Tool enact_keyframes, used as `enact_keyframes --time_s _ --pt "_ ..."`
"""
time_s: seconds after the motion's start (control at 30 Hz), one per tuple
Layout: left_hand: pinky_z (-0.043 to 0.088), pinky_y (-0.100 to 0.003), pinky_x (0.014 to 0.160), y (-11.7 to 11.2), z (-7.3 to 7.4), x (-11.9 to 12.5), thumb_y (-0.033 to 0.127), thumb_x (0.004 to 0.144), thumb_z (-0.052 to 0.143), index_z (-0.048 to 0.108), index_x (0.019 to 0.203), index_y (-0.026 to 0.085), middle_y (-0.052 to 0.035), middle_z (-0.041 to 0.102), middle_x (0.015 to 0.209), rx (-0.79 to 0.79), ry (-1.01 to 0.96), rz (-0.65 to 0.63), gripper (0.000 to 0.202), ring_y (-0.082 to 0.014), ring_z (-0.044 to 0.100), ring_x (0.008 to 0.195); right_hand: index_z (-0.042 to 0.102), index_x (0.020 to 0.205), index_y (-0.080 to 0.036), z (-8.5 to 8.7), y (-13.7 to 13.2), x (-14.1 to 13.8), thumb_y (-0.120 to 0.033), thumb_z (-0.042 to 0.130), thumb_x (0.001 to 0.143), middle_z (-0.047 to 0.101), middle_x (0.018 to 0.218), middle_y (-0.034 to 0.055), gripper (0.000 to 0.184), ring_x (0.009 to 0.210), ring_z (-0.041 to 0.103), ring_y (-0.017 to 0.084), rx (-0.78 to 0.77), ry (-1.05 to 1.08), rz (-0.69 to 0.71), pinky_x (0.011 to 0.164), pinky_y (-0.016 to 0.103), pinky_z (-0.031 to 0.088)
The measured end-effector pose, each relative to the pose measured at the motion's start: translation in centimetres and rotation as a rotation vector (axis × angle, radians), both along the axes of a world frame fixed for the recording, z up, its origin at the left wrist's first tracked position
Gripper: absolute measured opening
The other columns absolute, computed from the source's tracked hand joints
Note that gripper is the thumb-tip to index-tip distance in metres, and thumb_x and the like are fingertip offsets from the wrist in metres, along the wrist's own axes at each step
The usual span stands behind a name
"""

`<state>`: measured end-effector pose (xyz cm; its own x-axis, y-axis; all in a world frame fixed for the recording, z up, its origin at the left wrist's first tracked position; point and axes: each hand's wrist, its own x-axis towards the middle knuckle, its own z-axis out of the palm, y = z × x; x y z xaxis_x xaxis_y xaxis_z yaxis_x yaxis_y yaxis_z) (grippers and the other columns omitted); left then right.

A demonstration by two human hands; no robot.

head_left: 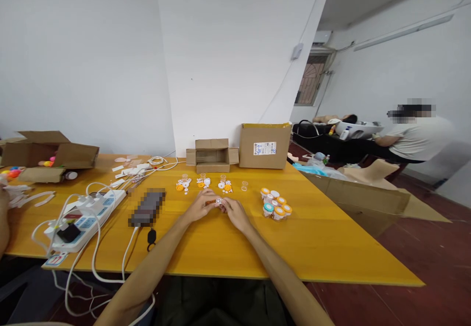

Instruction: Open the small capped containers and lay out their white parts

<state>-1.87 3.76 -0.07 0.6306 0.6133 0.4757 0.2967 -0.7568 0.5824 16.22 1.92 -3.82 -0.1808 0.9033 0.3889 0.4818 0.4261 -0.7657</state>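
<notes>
My left hand (201, 206) and my right hand (235, 213) meet over the middle of the table, fingers pinched together. Between their fingertips is a small round white part (219, 201) with dark holes; anything beneath it is hidden by the fingers. Just beyond lie small groups of loose pieces: clear cups, white discs and orange rings (227, 188). One clear cup (244, 186) stands apart, right of those groups. To the right of my right hand is a cluster of several clear containers with orange, white and teal tops (275, 205).
An open small carton (212, 156) and a taller closed box (265, 147) stand at the wall. Left of my arms lie a phone (147, 208), a power strip (88, 218) and tangled white cables. Another open carton (47, 156) is far left. A person (419, 137) sits at right.
</notes>
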Motion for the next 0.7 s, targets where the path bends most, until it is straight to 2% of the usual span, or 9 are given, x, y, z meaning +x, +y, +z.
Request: enact_keyframes --time_s 0.7 --pt "0.039 -0.038 0.096 0.5 -0.36 -0.03 0.052 0.097 0.048 0.078 0.104 0.027 -0.0067 0.075 0.093 -0.033 -0.018 -0.021 0.04 -0.0241 0.055 0.096 0.058 0.07 -0.022 -0.08 0.16 0.03 -0.052 0.036 0.097 0.065 0.063 0.0009 0.046 0.061 0.059 0.018 -0.024 0.042 0.021 0.064 0.028 0.047"
